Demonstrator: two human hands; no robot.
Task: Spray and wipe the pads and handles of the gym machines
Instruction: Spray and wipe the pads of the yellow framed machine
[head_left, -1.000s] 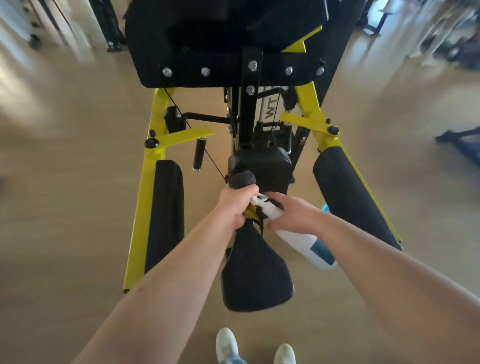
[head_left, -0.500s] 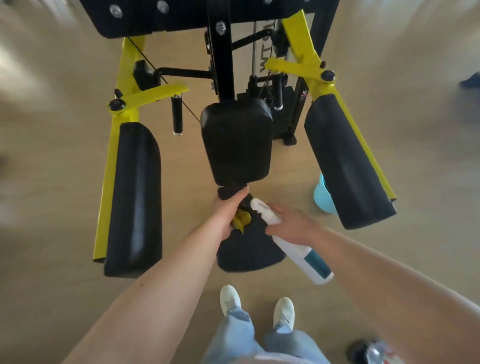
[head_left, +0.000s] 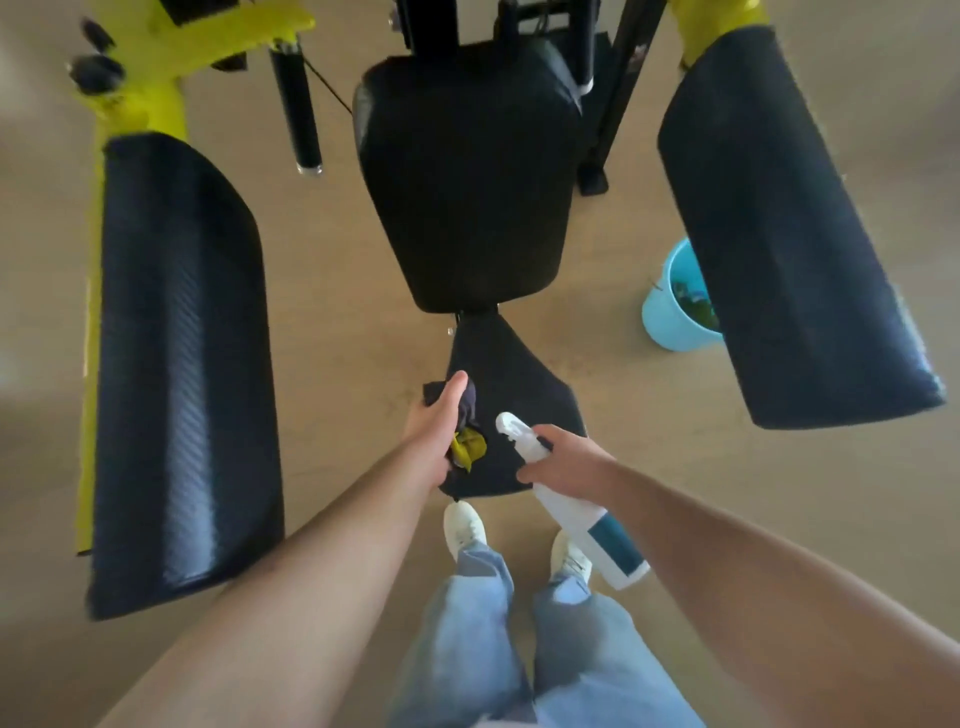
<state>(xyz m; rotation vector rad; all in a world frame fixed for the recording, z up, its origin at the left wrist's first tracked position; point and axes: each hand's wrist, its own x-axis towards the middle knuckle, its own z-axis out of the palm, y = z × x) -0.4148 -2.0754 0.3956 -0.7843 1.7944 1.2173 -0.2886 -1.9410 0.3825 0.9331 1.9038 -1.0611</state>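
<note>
A yellow-framed gym machine stands in front of me with a black back pad (head_left: 467, 176) in the middle and a small black seat pad (head_left: 511, 384) below it. Long black arm pads flank it, the left arm pad (head_left: 182, 364) and the right arm pad (head_left: 789, 234). My left hand (head_left: 434, 426) holds a dark and yellow cloth (head_left: 467, 441) against the seat pad's left side. My right hand (head_left: 566, 457) grips the neck of a white spray bottle (head_left: 582, 509) with a teal label, its nozzle over the seat.
A light blue bucket (head_left: 670, 312) with something green inside sits on the wooden floor, partly behind the right arm pad. A black handle (head_left: 298, 104) hangs from the yellow frame (head_left: 150, 62) at upper left. My white shoes (head_left: 465, 527) stand just below the seat.
The view has dropped and closed in on the seat. Both hands have come down from the back pad's lower edge to the seat pad, still holding cloth and bottle.
</note>
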